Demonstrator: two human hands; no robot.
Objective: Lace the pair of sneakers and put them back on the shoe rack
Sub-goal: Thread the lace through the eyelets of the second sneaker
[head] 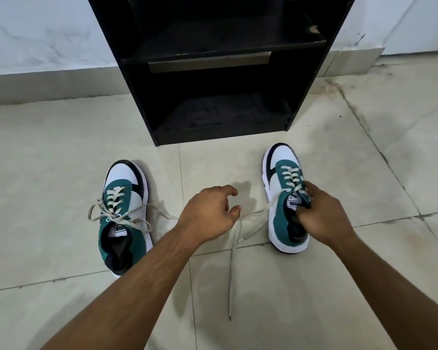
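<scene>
Two teal, white and black sneakers stand on the tiled floor, toes towards the rack. The left sneaker (123, 213) has its cream laces tied in a loose bow. My right hand (321, 215) grips the tongue of the right sneaker (282, 195). That shoe's loose lace ends (234, 246) trail across the floor to the left and towards me. My left hand (209, 214) hovers between the shoes, just above those ends, fingers curled and apart, holding nothing. The black shoe rack (218, 72) stands right behind the shoes, its shelves bare.
Pale floor tiles with dark stained grout lines spread all around. A white wall with a grey skirting runs behind the rack on both sides. Both my forearms reach in from the bottom edge.
</scene>
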